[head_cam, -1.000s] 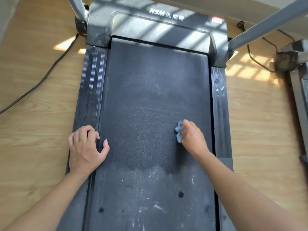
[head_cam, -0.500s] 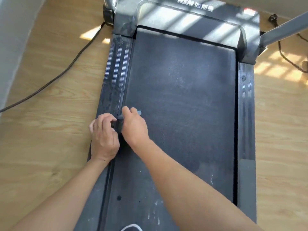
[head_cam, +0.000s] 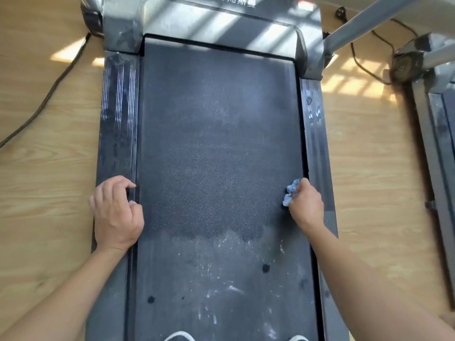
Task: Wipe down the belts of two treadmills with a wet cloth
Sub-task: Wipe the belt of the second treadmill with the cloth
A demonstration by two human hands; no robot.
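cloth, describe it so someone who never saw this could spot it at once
Find the dark treadmill belt filling the middle of the view. At its right edge the right hand grips the cloth. It is a small crumpled wad, pale blue against the grey.

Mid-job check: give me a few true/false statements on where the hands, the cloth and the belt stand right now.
1. The right hand holds the blue cloth at the right edge of the belt. True.
2. The left hand holds a second cloth. False: it rests on the left side rail, holding nothing.
3. The belt's near end bears white marks. True.
4. The second treadmill stands on the left. False: it is on the right.
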